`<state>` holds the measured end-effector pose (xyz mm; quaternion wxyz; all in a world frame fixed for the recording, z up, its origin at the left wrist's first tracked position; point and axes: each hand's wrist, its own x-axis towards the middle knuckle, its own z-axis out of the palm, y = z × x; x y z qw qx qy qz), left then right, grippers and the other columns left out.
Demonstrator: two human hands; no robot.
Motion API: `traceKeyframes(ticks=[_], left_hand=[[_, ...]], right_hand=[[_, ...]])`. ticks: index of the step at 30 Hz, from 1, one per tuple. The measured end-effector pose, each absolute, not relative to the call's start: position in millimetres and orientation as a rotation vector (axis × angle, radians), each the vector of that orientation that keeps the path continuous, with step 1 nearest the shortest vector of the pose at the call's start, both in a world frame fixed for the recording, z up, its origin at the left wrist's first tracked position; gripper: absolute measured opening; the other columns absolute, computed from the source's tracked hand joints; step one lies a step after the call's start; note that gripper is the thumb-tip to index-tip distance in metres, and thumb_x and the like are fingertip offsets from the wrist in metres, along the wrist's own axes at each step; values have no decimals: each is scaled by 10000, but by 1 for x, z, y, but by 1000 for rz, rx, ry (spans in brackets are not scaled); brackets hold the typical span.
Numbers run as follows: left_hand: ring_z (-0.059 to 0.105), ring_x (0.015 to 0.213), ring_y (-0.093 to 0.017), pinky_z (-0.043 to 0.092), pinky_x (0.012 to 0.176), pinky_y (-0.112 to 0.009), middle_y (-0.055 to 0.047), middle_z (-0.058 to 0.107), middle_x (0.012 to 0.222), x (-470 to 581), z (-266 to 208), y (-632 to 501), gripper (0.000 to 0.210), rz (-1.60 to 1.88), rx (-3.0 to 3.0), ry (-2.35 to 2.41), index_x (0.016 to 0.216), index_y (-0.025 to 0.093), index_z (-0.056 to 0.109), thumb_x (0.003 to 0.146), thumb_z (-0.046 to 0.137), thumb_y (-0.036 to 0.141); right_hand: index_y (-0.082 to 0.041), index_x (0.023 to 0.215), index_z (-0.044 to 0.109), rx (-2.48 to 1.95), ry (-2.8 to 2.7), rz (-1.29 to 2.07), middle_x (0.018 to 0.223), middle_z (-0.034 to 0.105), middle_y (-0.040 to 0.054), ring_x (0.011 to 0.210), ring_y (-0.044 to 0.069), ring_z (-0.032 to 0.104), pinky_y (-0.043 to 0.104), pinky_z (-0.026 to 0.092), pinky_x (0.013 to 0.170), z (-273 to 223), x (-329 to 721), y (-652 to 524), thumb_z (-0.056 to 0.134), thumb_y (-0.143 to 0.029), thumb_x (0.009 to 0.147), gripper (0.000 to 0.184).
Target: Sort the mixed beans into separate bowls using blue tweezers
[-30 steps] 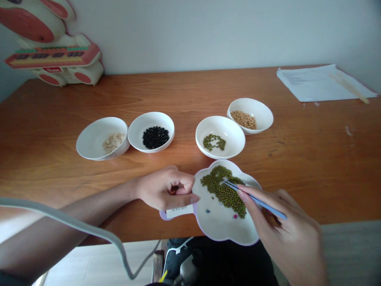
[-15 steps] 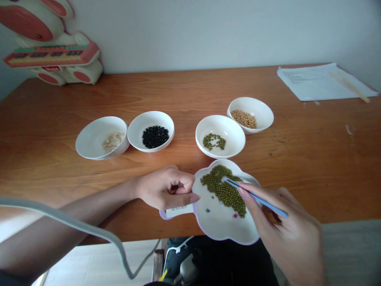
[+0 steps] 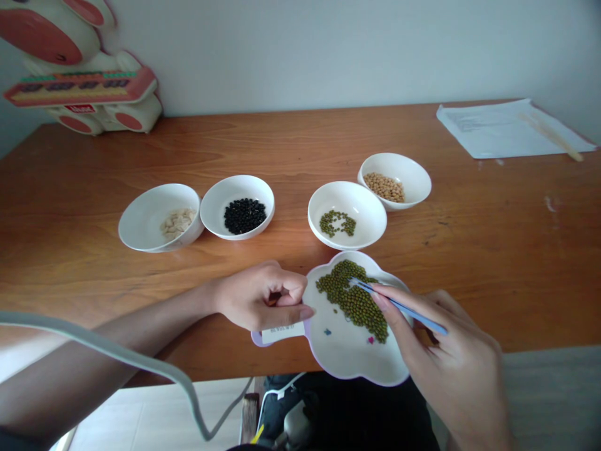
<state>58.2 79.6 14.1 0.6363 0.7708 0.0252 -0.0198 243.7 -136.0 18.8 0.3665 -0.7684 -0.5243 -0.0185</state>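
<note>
My right hand pinches blue tweezers, whose tips touch the green mung beans. The beans lie heaped on a white cloud-shaped plate with a lilac rim, which juts over the table's front edge. Curled at the plate's left side, my left hand has its thumb on the rim by the labelled handle; its other fingers are partly hidden. Just behind the plate stands a white bowl with a few mung beans in it. Whether the tweezers hold a bean is too small to tell.
Further bowls hold pale flat pieces, black beans and tan soybeans. Papers lie at the back right, a toy figure at the back left. A grey cable crosses in front of my left forearm.
My right hand and the tweezers' rear end have shifted slightly left; the tips stay among the mung beans. My left hand and the plate look unmoved.
</note>
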Motion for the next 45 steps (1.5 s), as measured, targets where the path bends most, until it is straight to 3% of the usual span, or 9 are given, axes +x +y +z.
traceKeyframes(ticks=[13, 23, 32, 45], left_hand=[[298, 482, -59, 249, 434, -199, 95, 348, 556, 58, 14, 80, 432, -39, 1753, 58, 651, 219, 326, 959, 629, 233], [291, 494, -65, 241, 448, -214, 93, 333, 575, 58, 14, 79, 433, -40, 1772, 62, 652, 224, 312, 955, 620, 247], [285, 486, -60, 240, 436, -203, 97, 336, 561, 58, 15, 80, 430, -34, 1770, 48, 653, 222, 316, 956, 621, 220], [284, 472, -53, 239, 423, -188, 103, 323, 557, 59, 15, 80, 430, -44, 1762, 53, 648, 220, 321, 954, 623, 214]], right_hand=[[-315, 1108, 771, -1980, -1281, -104, 822, 734, -8, 650, 125, 651, 265, 532, 603, 25, 242, -138, 731, -245, 931, 195], [-315, 1103, 793, -1920, -1032, -210, 855, 743, -1, 670, 130, 627, 305, 473, 602, 27, 244, -110, 758, -237, 910, 212], [-271, 1144, 742, -1958, -1375, -172, 907, 746, -3, 734, 114, 660, 269, 520, 671, 23, 247, -144, 748, -197, 917, 238], [-241, 1089, 765, -1985, -1392, -131, 846, 745, 3, 664, 88, 647, 220, 522, 606, 20, 246, -138, 727, -244, 942, 151]])
